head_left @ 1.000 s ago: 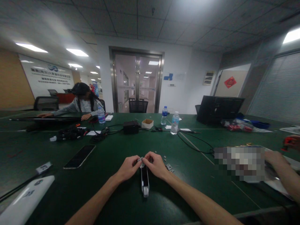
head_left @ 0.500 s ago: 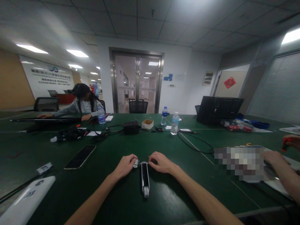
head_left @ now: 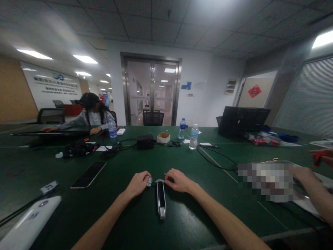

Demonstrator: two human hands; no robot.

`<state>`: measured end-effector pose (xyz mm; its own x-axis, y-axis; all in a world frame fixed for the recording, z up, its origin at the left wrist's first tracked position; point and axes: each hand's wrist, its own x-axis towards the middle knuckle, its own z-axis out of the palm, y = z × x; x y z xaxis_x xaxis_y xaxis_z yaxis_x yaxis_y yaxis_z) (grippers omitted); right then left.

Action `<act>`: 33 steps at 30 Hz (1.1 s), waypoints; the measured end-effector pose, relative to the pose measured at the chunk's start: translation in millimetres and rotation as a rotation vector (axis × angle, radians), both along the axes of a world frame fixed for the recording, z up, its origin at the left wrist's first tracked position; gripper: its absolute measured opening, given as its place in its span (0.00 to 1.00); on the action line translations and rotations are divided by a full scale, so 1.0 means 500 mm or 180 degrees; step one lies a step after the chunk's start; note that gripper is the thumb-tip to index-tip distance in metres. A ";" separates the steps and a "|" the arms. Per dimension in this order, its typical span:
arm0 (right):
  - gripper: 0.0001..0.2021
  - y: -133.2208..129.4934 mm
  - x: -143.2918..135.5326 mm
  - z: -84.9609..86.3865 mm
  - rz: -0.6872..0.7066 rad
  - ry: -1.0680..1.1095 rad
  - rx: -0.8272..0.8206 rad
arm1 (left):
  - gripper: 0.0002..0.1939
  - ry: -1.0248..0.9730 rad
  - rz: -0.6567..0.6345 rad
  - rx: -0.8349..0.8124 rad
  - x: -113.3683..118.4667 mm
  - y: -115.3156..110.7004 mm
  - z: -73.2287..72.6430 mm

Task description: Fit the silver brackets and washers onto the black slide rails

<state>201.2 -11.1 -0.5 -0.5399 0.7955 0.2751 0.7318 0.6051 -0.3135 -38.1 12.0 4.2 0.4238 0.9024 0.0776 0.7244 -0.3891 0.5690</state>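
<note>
Midway between the forearms on the green worktop (head_left: 130,222), a narrow case (head_left: 161,199) lies lengthwise, its far end between both hands. The left hand (head_left: 138,183) pinches a small metal piece (head_left: 149,182) just beside that end. The right hand (head_left: 177,180) curls close to the other side; whether it grips anything, I cannot tell. Green surface separates the left hand from the phone (head_left: 88,175); the worktop's near edge crosses lower right.

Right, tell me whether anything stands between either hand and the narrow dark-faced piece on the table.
On the left, yes: a small metal plate at the left hand's fingertips lies between it and the narrow piece. From the right hand, nothing visible stands in the way.
</note>
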 end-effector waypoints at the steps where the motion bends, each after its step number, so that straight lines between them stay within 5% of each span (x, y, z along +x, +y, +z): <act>1: 0.08 0.000 0.000 0.000 -0.0006 -0.0004 0.0016 | 0.16 0.0020 0.0009 0.0007 0.000 0.000 0.001; 23: 0.10 -0.003 -0.002 -0.002 -0.0053 0.0003 -0.0101 | 0.14 0.0354 -0.0219 -0.0025 0.010 -0.019 0.000; 33: 0.14 -0.012 0.043 0.066 -0.0473 -0.0172 -0.0114 | 0.14 0.0658 -0.0116 -0.0089 0.009 -0.014 -0.005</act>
